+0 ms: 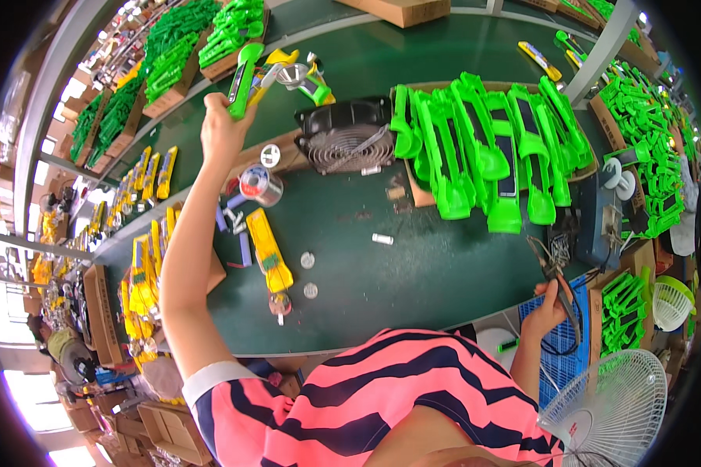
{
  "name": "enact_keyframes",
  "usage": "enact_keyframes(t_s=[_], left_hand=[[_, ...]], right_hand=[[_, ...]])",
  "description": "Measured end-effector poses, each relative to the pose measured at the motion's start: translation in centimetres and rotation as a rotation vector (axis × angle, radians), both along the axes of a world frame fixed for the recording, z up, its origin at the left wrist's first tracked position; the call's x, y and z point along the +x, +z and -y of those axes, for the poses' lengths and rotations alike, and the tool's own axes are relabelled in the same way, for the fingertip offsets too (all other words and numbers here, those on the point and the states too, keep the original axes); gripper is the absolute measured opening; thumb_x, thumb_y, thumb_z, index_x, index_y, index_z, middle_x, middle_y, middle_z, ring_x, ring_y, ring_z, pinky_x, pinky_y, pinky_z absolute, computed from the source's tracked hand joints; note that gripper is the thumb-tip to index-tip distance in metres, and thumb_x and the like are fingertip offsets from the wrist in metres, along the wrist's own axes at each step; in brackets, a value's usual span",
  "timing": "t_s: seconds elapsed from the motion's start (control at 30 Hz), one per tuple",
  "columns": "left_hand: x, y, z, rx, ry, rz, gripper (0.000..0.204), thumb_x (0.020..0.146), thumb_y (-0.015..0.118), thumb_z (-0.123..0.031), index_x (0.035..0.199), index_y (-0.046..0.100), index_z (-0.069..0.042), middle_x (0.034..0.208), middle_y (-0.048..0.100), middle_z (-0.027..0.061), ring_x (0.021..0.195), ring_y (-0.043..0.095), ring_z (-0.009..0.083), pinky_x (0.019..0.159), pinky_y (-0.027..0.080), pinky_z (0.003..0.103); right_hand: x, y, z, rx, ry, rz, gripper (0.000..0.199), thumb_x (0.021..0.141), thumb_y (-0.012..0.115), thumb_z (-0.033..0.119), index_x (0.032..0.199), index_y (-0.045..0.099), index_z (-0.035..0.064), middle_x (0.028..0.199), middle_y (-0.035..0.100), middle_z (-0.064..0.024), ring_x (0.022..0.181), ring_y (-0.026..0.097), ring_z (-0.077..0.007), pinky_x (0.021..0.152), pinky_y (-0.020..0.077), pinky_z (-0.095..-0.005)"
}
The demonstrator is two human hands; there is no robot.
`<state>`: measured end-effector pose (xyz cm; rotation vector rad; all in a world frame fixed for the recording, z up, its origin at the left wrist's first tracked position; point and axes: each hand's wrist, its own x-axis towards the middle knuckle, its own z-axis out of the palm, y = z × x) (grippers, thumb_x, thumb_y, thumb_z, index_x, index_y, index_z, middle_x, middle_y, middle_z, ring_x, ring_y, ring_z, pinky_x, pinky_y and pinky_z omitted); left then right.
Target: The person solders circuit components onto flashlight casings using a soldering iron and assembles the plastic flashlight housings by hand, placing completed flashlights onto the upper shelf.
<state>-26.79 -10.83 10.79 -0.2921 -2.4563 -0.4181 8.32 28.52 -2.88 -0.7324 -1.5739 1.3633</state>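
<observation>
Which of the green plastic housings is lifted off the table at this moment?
The green housing gripped in the left hand, raised over the far side of the green table. The other green housings lie stacked on cardboard at the right.

The left arm stretches straight out over the table (413, 265), bare to the short sleeve, its left hand (224, 128) clenched far across it. The right arm is bent at the near edge, right hand (549, 307) curled closed.

The person wears a short-sleeved top (413, 389) striped pink and navy, with a white sleeve cuff (208, 373).
</observation>
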Motion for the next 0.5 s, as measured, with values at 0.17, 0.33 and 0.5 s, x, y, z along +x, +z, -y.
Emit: enact_keyframes(t_s=[0.17, 0.33, 0.5], left_hand=[[-12.7, -9.3, 0.8, 0.177, 0.4, 0.258, 0.061, 0.066, 0.07, -0.038, 0.097, 0.034, 0.0, 0.09, 0.057, 0.0214, 0.086, 0.057, 0.0379, 0.074, 0.046, 0.044], [-17.7, -13.6, 6.4, -0.053, 0.443, 0.776, 0.097, 0.051, 0.079, -0.043, 0.115, 0.025, 0.005, 0.107, 0.053, 0.025, 0.098, 0.055, 0.0338, 0.08, 0.047, 0.039], [-10.9, -3.5, 3.7, -0.358, 0.136, 0.734, 0.079, 0.049, 0.078, -0.038, 0.111, 0.049, 0.002, 0.108, 0.055, 0.0208, 0.098, 0.055, 0.0311, 0.082, 0.045, 0.037]], right_hand=[[0.3, 0.7, -0.1, 0.003, -0.084, 0.049, 0.019, 0.085, 0.051, 0.006, 0.102, 0.05, -0.0022, 0.065, 0.055, -0.0062, 0.058, 0.051, -0.0107, 0.056, 0.0415, -0.0225], [-0.9, 1.4, -1.1, 0.153, -0.104, -0.017, 0.02, 0.085, 0.049, 0.005, 0.103, 0.049, -0.003, 0.069, 0.056, -0.0081, 0.061, 0.052, -0.0118, 0.06, 0.0419, -0.0235], [-5.5, 3.3, -2.8, 0.68, -0.015, -0.103, 0.031, 0.083, 0.051, 0.0, 0.111, 0.04, -0.004, 0.096, 0.058, -0.0179, 0.076, 0.058, -0.018, 0.074, 0.0456, -0.028]])
